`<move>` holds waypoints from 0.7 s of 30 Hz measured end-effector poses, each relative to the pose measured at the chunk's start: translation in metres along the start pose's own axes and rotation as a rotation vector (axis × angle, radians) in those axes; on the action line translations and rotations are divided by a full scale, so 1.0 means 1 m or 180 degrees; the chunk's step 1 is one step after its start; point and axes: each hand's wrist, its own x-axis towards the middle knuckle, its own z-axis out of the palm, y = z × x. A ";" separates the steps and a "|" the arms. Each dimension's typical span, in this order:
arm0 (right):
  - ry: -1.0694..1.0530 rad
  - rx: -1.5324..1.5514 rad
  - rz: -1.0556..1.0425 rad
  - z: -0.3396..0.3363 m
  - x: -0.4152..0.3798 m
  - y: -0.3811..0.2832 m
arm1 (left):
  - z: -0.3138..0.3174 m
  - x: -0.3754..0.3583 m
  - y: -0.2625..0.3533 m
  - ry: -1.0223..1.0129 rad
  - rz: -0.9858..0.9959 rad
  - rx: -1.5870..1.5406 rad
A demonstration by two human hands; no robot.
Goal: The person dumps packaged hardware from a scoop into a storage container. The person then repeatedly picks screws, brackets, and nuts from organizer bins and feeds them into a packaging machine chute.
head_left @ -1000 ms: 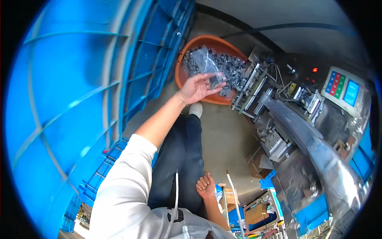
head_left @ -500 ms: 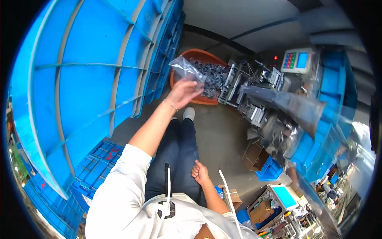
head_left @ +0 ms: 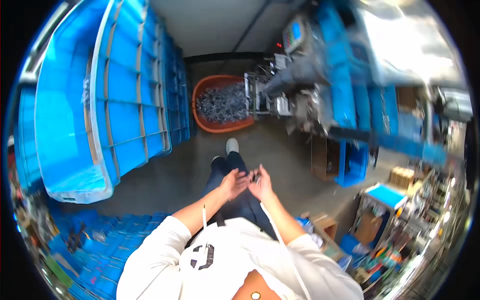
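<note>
1. Head view: blue crates (head_left: pixel 131 115) are standing well left of the left hand (head_left: pixel 234 184).
2. Orange tub (head_left: pixel 220 130) is sitting on the floor ahead of the left hand, holding a heap of small glinting parts (head_left: pixel 220 104).
3. Left hand is extending its loose, unclenched fingers toward the right hand (head_left: pixel 262 185); whether the two are touching, cannot tell.
4. Right hand is grasping a small dark piece (head_left: pixel 255 177) between thumb and fingers, just beside the left fingertips; detail too small to read.
5. Metal machine (head_left: pixel 281 106) is standing ahead of the right hand, slightly rightward.
6. Cardboard box (head_left: pixel 324 159) and blue bin (head_left: pixel 356 165) are standing right of it, side by side.
</note>
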 end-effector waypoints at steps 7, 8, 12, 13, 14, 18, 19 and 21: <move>-0.0923 0.0799 -0.0452 0.090 -0.096 -0.019 | 0.063 -0.081 0.028 -0.1300 0.0335 0.0333; -0.1335 0.0887 -0.0390 0.085 -0.102 -0.023 | 0.072 -0.090 0.028 -0.1348 0.0360 0.0468; -0.1684 0.0730 -0.0560 0.097 -0.155 -0.033 | 0.103 -0.130 0.016 -0.1278 0.0395 0.0743; -0.1702 0.0634 -0.0660 0.097 -0.163 -0.034 | 0.109 -0.137 0.012 -0.1127 0.0449 0.0807; -0.1671 0.0659 -0.0666 0.094 -0.174 -0.036 | 0.103 -0.133 0.012 -0.1338 0.0304 0.0810; -0.1911 0.0745 -0.0669 0.074 -0.200 -0.056 | 0.123 -0.174 -0.007 -0.1191 0.0288 0.1186; -0.1971 0.0766 -0.0658 0.069 -0.205 -0.063 | 0.127 -0.179 -0.011 -0.1238 0.0307 0.1246; -0.2046 0.0721 -0.0667 0.063 -0.211 -0.080 | 0.136 -0.185 -0.016 -0.1316 0.0340 0.1349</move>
